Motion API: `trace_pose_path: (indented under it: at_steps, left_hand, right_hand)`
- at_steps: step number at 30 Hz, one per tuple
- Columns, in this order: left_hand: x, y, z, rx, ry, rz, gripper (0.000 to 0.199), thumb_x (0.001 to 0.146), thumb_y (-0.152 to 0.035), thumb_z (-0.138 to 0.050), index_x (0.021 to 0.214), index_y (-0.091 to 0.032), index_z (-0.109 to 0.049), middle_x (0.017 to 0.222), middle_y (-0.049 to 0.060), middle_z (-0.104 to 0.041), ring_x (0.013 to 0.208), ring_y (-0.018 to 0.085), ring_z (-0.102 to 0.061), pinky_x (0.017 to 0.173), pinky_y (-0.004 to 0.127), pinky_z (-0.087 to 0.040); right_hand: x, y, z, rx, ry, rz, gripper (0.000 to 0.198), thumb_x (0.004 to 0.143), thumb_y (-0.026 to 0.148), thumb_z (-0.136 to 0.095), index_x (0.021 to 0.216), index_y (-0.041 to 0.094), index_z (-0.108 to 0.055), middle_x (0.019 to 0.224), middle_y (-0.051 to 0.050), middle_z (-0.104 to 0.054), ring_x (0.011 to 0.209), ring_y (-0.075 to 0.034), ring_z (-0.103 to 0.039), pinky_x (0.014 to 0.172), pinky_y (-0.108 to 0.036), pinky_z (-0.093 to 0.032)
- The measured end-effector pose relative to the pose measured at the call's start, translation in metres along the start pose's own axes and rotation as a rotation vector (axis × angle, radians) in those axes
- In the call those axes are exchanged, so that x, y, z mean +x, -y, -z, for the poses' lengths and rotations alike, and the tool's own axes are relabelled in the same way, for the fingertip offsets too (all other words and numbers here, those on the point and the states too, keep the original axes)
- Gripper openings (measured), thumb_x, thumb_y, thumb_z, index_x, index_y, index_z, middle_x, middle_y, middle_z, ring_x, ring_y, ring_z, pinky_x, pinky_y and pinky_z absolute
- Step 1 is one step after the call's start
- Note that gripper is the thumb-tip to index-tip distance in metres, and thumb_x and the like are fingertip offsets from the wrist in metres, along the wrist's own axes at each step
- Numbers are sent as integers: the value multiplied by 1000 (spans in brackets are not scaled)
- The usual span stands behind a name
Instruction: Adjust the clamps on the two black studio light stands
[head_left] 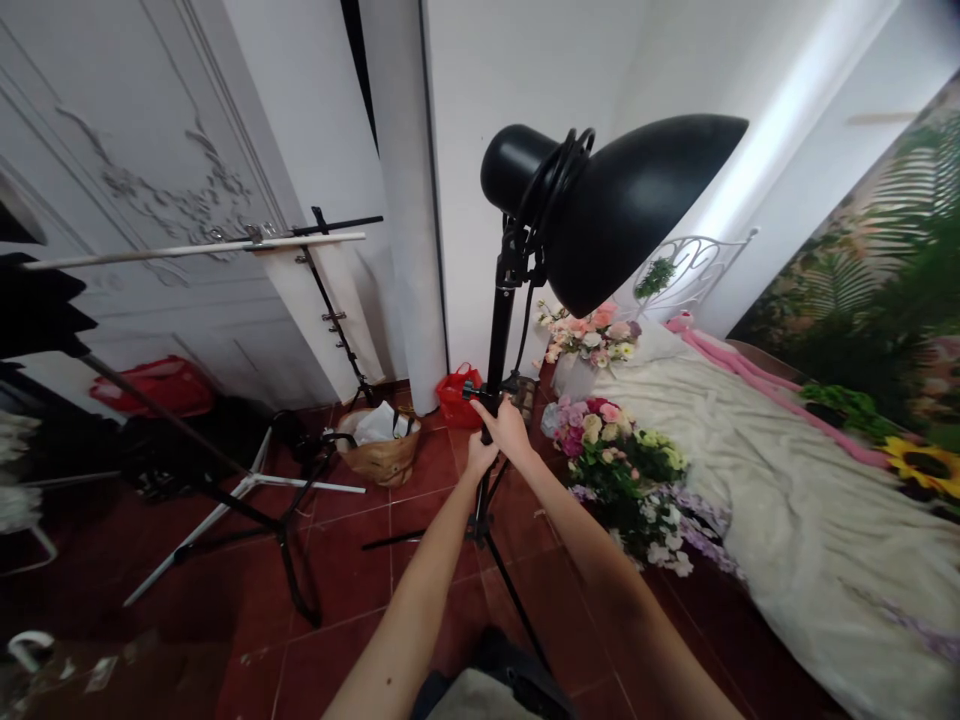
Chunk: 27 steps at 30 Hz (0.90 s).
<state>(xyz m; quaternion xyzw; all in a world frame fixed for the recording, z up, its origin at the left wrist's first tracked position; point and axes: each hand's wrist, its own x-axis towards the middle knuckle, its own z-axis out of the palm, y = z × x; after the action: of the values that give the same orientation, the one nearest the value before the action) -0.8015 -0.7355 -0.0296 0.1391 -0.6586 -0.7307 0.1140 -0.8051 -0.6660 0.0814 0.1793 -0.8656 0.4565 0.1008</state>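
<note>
A black light stand [501,335] rises upright in front of me, its legs spread on the red tiles. On its top sits a black studio lamp [630,200] with a wide dome reflector tilted to the right and a cable coiled round its neck. My left hand [481,455] wraps round the stand's pole, just below the other hand. Higher up, at the black locking collar [491,390], my right hand [506,425] grips the pole with its thumb by the knob [471,390]. The fingers partly hide the pole.
Artificial flowers [615,450] lie close on the right, beside a bed with a cream cover [810,490]. Behind the stand are a red plastic bag [459,395] and a wicker basket [382,460]. Other stands with spread legs [259,485] crowd the left floor.
</note>
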Motion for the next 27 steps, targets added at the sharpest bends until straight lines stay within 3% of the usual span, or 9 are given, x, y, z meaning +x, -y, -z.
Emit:
trace_pose_path:
  at_steps: [6,12,16,21,27]
  left_hand:
    - [-6,2,11,2,80,-65,33,57,-40,-74,70,-12,-62,66,3,-62,58,12,-54,57,24,-45]
    - [-16,21,21,44,120,-108,39,58,-44,-75,80,-14,-61,72,2,-62,63,12,-56,63,25,-47]
    - [-14,29,22,85,132,-144,36,65,-39,-71,89,-14,-61,78,3,-64,67,13,-57,68,27,-49]
    - [-12,41,21,57,104,-209,40,68,-28,-67,105,-15,-58,101,8,-65,92,17,-60,90,36,-46]
    - [-8,58,18,-5,89,-183,44,67,-28,-67,106,-12,-56,106,11,-64,96,19,-60,92,39,-45]
  right_hand:
    - [17,16,20,19,-52,41,46,81,57,-53,103,17,-54,92,-13,-68,90,-26,-66,76,-33,-49]
    - [31,29,32,110,-76,132,50,79,58,-56,103,15,-55,85,-10,-67,81,-25,-66,74,-33,-49]
    - [18,2,12,117,-31,93,44,75,58,-60,90,16,-60,80,-8,-67,76,-23,-66,71,-31,-50]
    - [-7,-45,-25,94,3,21,41,76,57,-59,82,17,-61,75,-7,-68,69,-21,-65,66,-29,-51]
    - [-19,-71,-51,74,9,-7,43,78,57,-56,81,15,-62,80,-12,-68,75,-23,-65,71,-32,-51]
